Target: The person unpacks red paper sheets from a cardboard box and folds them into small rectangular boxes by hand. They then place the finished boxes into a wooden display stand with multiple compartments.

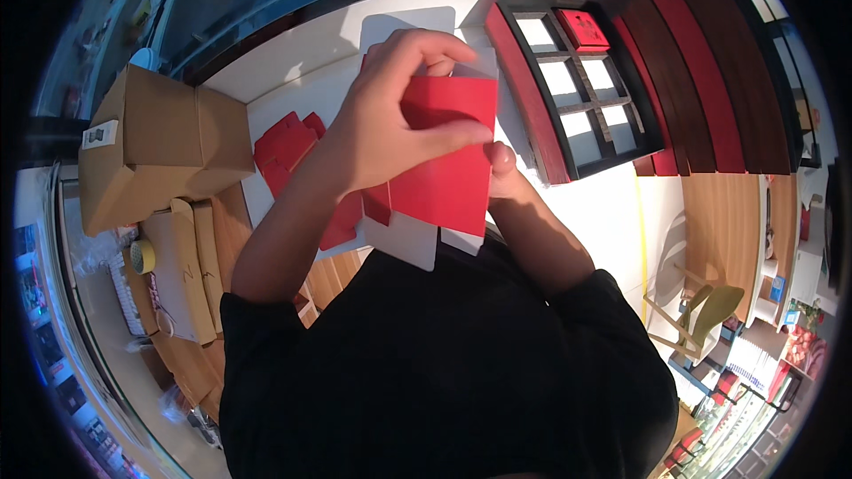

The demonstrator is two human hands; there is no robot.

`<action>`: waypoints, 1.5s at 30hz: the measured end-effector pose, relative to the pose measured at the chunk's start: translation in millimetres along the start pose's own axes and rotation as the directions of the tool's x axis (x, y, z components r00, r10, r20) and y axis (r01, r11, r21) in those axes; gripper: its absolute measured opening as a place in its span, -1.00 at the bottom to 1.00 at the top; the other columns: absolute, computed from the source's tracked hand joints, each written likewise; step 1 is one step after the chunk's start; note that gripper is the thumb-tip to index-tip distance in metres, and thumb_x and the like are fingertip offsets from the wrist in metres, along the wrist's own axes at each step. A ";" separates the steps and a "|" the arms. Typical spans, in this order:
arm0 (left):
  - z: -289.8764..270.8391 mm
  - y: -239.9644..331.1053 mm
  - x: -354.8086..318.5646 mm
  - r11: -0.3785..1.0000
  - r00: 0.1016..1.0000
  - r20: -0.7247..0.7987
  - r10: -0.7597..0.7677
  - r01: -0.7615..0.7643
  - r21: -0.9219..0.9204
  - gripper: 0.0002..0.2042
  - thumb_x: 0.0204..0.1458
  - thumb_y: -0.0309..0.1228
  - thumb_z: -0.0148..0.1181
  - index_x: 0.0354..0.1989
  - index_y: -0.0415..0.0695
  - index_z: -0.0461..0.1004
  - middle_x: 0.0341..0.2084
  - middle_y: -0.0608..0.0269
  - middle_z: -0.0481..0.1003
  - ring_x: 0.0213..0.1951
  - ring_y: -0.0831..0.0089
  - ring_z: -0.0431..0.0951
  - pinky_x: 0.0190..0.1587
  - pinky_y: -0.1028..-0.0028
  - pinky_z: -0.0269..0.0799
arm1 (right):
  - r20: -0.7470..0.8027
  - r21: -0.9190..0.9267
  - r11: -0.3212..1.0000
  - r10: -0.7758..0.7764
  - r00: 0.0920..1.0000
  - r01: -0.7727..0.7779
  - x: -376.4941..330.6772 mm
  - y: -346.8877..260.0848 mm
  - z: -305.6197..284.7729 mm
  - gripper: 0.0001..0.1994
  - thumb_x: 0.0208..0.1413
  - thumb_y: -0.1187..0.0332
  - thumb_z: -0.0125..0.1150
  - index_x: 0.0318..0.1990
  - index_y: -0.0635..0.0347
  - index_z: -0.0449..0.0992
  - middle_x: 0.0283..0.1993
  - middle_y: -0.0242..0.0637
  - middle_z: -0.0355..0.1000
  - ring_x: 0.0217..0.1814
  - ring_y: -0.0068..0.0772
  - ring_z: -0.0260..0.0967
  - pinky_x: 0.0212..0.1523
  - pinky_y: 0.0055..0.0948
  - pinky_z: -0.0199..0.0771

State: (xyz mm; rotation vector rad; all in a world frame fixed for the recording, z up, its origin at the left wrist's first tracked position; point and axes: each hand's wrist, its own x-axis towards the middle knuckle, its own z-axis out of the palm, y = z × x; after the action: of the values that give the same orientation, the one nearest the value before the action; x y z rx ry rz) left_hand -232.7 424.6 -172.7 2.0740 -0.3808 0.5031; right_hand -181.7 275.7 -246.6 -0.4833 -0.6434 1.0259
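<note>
A partly folded red carton (444, 173) with white inner flaps is held up in front of my chest. My left hand (386, 111) grips it from the left, thumb across the red face and fingers curled over the top. At the carton's right edge, my right hand (503, 173) is closed against it; most of its fingers are hidden behind the panel. Flat red carton blanks (288, 146) lie on the white table to the left, partly covered by my left forearm.
A brown cardboard box (169, 133) stands at the left. To the right sits a black-and-red divided tray (555, 89), with a small red box (581, 29) in one compartment. Dark brown and red cases (701, 71) stand beside it. A chair (710, 319) is at lower right.
</note>
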 end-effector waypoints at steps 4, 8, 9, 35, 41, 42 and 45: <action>-4.1 13.3 1.4 0.985 0.997 0.001 -0.075 0.074 -0.156 -0.54 -0.17 -0.56 0.29 -0.04 -0.19 0.29 -0.37 0.32 0.33 -0.30 0.56 0.40 -0.20 0.57 0.33 | 0.139 0.065 0.998 -0.009 0.990 0.000 2.7 1.7 0.7 -0.15 0.02 -0.01 0.18 0.31 0.22 -0.14 0.18 -0.11 0.17 0.19 -0.32 0.24 0.12 -0.31 0.35; -20.4 19.5 3.4 0.999 1.000 -0.006 0.016 -0.016 0.038 -0.56 -0.14 -0.56 0.26 -0.03 -0.21 0.29 -0.26 0.23 0.35 -0.22 0.52 0.41 -0.15 0.53 0.34 | 0.043 0.069 0.996 0.047 0.998 -0.049 5.2 -5.8 0.4 -0.28 0.01 0.14 0.21 0.24 0.30 0.02 0.12 -0.10 0.23 0.15 -0.32 0.29 0.06 -0.35 0.40; -26.1 18.5 5.3 0.986 0.996 -0.006 0.087 -0.085 0.146 -0.56 -0.14 -0.56 0.25 -0.02 -0.21 0.29 -0.22 0.19 0.36 -0.19 0.50 0.41 -0.13 0.52 0.34 | 0.002 0.045 0.998 0.038 0.999 -0.038 6.2 -9.7 -0.8 -0.31 0.01 0.17 0.21 0.22 0.31 0.05 0.11 -0.10 0.25 0.15 -0.32 0.29 0.06 -0.36 0.41; 1.3 -9.6 -91.7 0.946 0.940 -0.114 -0.321 0.315 -0.069 -0.69 0.00 -0.26 0.25 -0.27 -0.20 0.30 -0.41 0.19 0.36 -0.36 0.40 0.45 -0.35 0.49 0.41 | -0.040 -0.920 0.389 -0.210 0.977 0.046 -5.8 -13.5 9.4 -0.80 -0.05 0.54 0.28 -0.31 0.25 0.35 -0.42 -0.39 0.28 -0.37 -0.65 0.25 -0.34 -0.64 0.32; -9.8 -9.9 -91.8 0.968 0.952 -0.174 -0.252 0.250 -0.036 -0.72 0.00 -0.30 0.22 -0.25 -0.19 0.32 -0.36 0.17 0.35 -0.31 0.39 0.46 -0.34 0.49 0.42 | -0.079 -0.900 0.437 -0.174 0.982 0.005 4.2 -17.5 17.0 -0.80 -0.08 0.48 0.33 -0.31 0.27 0.42 -0.33 -0.34 0.33 -0.27 -0.56 0.35 -0.27 -0.58 0.43; -14.0 -6.4 -92.4 0.952 0.941 -0.146 -0.306 0.302 -0.045 -0.73 0.00 -0.34 0.21 -0.20 -0.19 0.33 -0.26 0.13 0.34 -0.25 0.37 0.47 -0.31 0.48 0.44 | -0.059 -0.899 0.437 -0.173 0.983 0.023 6.0 -19.0 17.2 -0.80 -0.07 0.48 0.33 -0.30 0.28 0.43 -0.31 -0.34 0.33 -0.26 -0.55 0.35 -0.27 -0.56 0.44; -13.9 -5.5 -88.8 0.972 0.946 -0.232 -0.225 0.235 0.016 -0.71 -0.01 -0.35 0.21 -0.16 -0.19 0.35 -0.18 0.10 0.32 -0.19 0.33 0.47 -0.29 0.46 0.45 | -0.031 -0.895 0.441 -0.218 0.975 0.070 8.0 -20.5 20.2 -0.65 -0.09 0.48 0.34 -0.11 0.24 0.39 -0.28 -0.33 0.33 -0.22 -0.52 0.36 -0.24 -0.53 0.44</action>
State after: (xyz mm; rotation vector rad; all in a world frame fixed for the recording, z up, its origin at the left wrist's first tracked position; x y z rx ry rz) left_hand -310.1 445.6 -213.7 2.0415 0.0092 0.6050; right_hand -180.0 275.1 -216.8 -1.4120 -1.0710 0.3769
